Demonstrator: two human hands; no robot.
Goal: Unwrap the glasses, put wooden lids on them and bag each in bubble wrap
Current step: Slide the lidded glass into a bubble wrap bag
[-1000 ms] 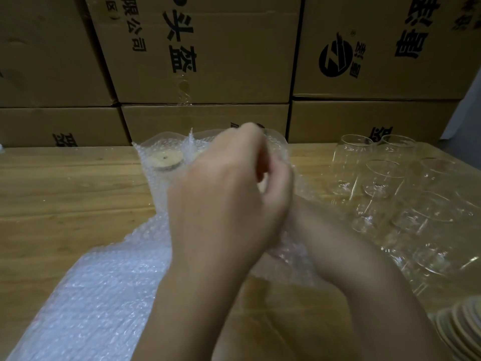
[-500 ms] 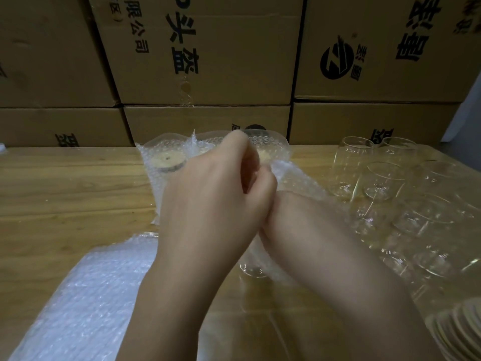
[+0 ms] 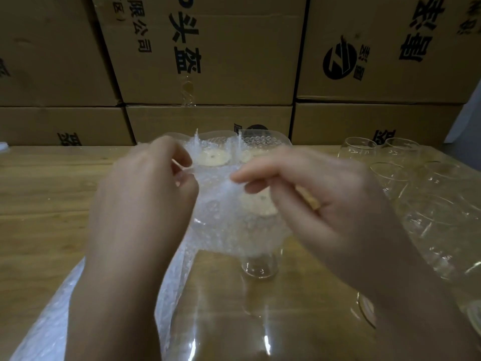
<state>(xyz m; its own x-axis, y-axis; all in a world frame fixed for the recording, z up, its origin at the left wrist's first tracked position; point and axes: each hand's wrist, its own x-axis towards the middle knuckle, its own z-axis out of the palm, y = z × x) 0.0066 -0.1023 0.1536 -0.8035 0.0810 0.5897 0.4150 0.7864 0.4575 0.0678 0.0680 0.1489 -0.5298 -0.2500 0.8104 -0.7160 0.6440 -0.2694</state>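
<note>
Change: left hand [image 3: 145,204] and right hand [image 3: 325,201], bunched together a moment ago, now apart, each pinching the bag [image 3: 223,230] top edge. Glass [image 3: 259,268] stands on table [image 3: 39,204], lid [image 3: 256,204] showing through bag, base bare below. I judge bagging barely begun.

The centre box [image 3: 208,48] carries the large black print "头盔" and the smaller "限公司", each set vertically. The right box [image 3: 390,82] carries a round black logo [image 3: 339,62]; its large characters are not legible. The characters on the lower boxes [image 3: 65,126] are cut off.
</note>
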